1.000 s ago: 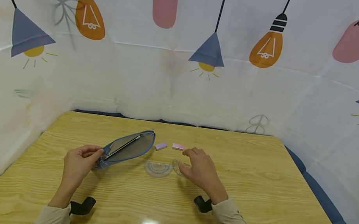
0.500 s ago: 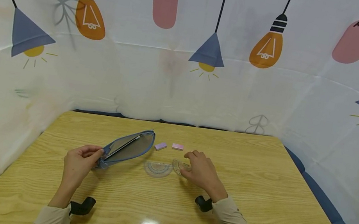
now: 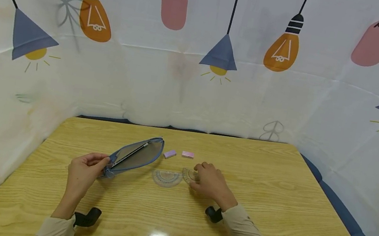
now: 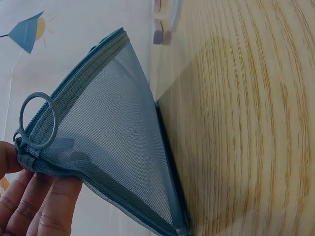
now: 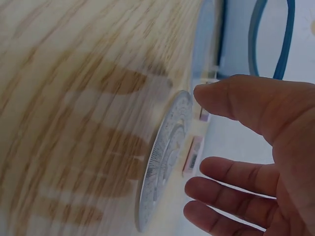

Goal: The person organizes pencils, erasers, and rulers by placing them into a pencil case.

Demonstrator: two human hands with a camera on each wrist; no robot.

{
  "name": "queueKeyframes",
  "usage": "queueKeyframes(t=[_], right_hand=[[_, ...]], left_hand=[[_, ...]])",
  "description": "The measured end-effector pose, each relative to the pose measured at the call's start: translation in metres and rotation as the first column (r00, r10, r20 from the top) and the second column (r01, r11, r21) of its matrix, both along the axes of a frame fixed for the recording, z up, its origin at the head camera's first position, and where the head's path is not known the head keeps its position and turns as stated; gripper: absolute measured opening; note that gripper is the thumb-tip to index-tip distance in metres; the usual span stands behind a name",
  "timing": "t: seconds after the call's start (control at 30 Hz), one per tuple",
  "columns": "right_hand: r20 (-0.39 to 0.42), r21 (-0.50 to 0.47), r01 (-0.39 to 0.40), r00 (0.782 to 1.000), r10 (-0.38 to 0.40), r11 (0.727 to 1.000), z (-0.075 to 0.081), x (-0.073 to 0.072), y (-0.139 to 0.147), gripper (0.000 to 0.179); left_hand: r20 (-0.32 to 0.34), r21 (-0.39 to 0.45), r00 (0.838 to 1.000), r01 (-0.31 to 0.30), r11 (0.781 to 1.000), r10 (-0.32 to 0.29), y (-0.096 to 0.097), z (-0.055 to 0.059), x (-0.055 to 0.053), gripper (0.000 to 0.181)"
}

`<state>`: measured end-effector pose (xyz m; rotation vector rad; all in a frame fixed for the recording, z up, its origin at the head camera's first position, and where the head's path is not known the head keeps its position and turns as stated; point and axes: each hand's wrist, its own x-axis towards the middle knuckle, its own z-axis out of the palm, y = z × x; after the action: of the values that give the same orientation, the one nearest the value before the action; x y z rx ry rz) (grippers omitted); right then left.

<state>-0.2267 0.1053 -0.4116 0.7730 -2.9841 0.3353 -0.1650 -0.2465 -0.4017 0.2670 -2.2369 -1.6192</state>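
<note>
In the head view my left hand (image 3: 82, 171) pinches the near corner of a blue mesh zip pouch (image 3: 147, 155). The pouch gapes wide, with a slim dark pen-like stick (image 3: 130, 155) inside. A ring pull (image 4: 38, 120) hangs by the pinched corner in the left wrist view. My right hand (image 3: 213, 185) hovers at the right-hand clear protractor (image 3: 187, 175), thumb and fingers apart and partly covering it. The right wrist view shows that protractor (image 5: 165, 162) flat on the table, just beyond the fingertips. A second clear protractor (image 3: 166, 178) lies to its left.
Beyond the protractors lie a purple eraser-like block (image 3: 170, 154) and a pink one (image 3: 188, 155). The wooden table (image 3: 142, 218) ends at a white cloth (image 3: 135, 84) printed with lamps, at the back and sides. Black camera mounts (image 3: 87, 217) sit at both wrists.
My right hand has dropped slightly lower and closer to the right-hand protractor. My left hand and the pouch have stayed in place.
</note>
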Motion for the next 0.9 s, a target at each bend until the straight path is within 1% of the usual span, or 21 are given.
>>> queueKeyframes(t=[0.17,0.4,0.63,0.9], right_hand=[[0.016,0.021,0.006,1.0,-0.006,1.0,-0.003,-0.003,0.0,0.043],[0.018,0.041,0.02,1.0,-0.021,0.999,-0.007,-0.007,-0.001,0.042],[0.049,0.056,0.035,0.998,-0.037,0.998,-0.008,-0.009,-0.003,0.039],[0.048,0.068,0.018,0.999,-0.021,0.998,-0.006,-0.011,-0.002,0.034]], left_hand=[[-0.002,0.005,1.0,-0.005,1.0,0.005,0.001,0.0,-0.001,0.021],[0.008,-0.018,1.0,-0.019,1.0,0.019,0.001,0.001,-0.001,0.023],[0.005,-0.026,1.0,-0.017,1.0,0.018,0.001,0.0,-0.001,0.022],[0.004,-0.033,1.0,-0.021,0.999,0.021,0.001,0.0,-0.001,0.022]])
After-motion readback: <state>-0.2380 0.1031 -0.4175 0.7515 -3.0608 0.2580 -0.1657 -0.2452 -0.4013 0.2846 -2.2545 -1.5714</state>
